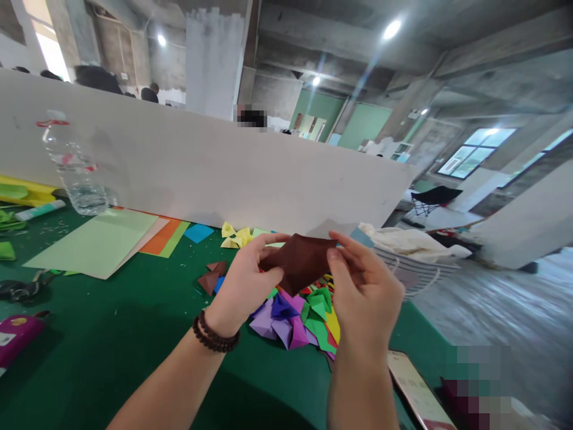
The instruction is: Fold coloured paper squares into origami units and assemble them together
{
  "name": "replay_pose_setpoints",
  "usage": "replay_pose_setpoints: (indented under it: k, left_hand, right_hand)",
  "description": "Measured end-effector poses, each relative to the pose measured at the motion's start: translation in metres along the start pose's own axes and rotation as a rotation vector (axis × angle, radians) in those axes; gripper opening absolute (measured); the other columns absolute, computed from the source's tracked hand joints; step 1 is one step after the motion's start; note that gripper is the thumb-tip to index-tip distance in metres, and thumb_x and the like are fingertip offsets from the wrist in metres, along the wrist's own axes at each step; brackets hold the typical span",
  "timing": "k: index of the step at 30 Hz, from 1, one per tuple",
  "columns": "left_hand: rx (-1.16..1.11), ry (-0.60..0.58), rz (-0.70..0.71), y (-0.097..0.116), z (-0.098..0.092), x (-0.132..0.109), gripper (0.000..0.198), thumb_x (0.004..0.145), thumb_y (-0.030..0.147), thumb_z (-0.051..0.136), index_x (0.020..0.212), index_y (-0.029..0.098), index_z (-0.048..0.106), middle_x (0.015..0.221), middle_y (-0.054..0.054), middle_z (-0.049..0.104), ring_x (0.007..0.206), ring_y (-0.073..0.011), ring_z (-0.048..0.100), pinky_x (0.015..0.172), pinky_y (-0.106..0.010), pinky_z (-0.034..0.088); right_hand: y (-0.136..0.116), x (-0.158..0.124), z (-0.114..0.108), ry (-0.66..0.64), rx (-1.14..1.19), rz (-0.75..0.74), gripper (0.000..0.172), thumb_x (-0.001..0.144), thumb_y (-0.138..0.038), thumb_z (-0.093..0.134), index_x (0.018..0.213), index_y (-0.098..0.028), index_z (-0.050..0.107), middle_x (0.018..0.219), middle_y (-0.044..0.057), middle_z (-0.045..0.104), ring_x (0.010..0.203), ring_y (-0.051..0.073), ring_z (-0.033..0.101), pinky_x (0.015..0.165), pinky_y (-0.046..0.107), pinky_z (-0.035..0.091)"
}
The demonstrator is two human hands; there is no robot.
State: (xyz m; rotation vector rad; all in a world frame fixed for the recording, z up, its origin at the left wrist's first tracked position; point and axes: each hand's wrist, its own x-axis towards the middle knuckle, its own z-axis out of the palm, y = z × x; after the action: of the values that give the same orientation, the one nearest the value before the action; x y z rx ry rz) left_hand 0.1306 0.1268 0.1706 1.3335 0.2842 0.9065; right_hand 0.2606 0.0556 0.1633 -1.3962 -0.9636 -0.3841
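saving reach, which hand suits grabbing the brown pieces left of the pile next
Probably the left hand: it's nearer the brown pieces than the right hand, though both hold brown paper.

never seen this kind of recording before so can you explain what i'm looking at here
There is no machine here: these are a person's bare hands, seen by one camera worn on the head, looking forward and down. The left hand and right hand hold a folded brown paper between them. Beneath it, on a green table, is a pile of colorful folded papers. Farther left lie flat paper sheets, with a clear plastic bottle standing behind them. A phone lies at the right.
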Motion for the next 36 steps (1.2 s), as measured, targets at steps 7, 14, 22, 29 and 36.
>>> replay_pose_setpoints:
  k: [7, 14, 22, 29, 36]
  left_hand:
    - [0.623, 0.211, 0.215, -0.002, 0.004, -0.008, 0.048, 0.081, 0.023, 0.062, 0.127, 0.022, 0.049, 0.099, -0.007, 0.066, 0.092, -0.0217, 0.063, 0.083, -0.038, 0.050]
    - [0.938, 0.277, 0.425, -0.006, 0.006, -0.012, 0.040, 0.092, 0.017, 0.041, 0.132, 0.016, 0.042, 0.125, -0.015, 0.058, 0.118, -0.0261, 0.054, 0.101, -0.044, 0.040]
    - [0.748, 0.220, 0.309, 0.001, 0.007, -0.012, 0.049, 0.091, 0.027, 0.046, 0.136, 0.010, 0.038, 0.132, -0.018, 0.053, 0.119, -0.0259, 0.052, 0.099, -0.041, 0.043]
    - [0.587, 0.116, 0.199, 0.015, -0.003, -0.014, 0.033, 0.090, 0.023, 0.044, 0.114, 0.024, 0.067, 0.096, -0.005, 0.072, 0.086, -0.0194, 0.065, 0.078, -0.030, 0.050]
    - [0.544, 0.079, 0.181, 0.013, -0.008, -0.011, 0.028, 0.082, 0.017, 0.053, 0.104, 0.023, 0.071, 0.095, -0.004, 0.073, 0.085, -0.0202, 0.068, 0.078, -0.031, 0.053]
  right_hand:
    - [-0.011, -0.011, 0.005, -0.003, -0.090, -0.280, 0.019, 0.086, -0.023, 0.060, 0.101, -0.024, 0.071, 0.093, 0.005, 0.074, 0.076, 0.018, 0.068, 0.072, 0.032, 0.056]
    - [-0.014, -0.015, 0.006, 0.016, 0.033, -0.157, 0.022, 0.084, -0.022, 0.062, 0.107, -0.022, 0.060, 0.096, 0.005, 0.067, 0.079, 0.016, 0.067, 0.068, 0.030, 0.055]
    - [-0.010, -0.011, 0.008, -0.028, 0.112, -0.106, 0.010, 0.084, -0.024, 0.062, 0.092, -0.020, 0.057, 0.084, 0.002, 0.062, 0.071, 0.013, 0.064, 0.062, 0.025, 0.051]
    - [-0.004, -0.007, 0.006, 0.120, -0.055, -0.128, 0.018, 0.085, -0.030, 0.062, 0.100, -0.020, 0.062, 0.098, 0.008, 0.067, 0.085, 0.020, 0.067, 0.074, 0.036, 0.053]
    - [-0.012, -0.010, 0.005, 0.085, 0.046, -0.128, 0.029, 0.084, -0.029, 0.063, 0.112, -0.020, 0.064, 0.098, 0.009, 0.070, 0.082, 0.020, 0.068, 0.071, 0.035, 0.057]
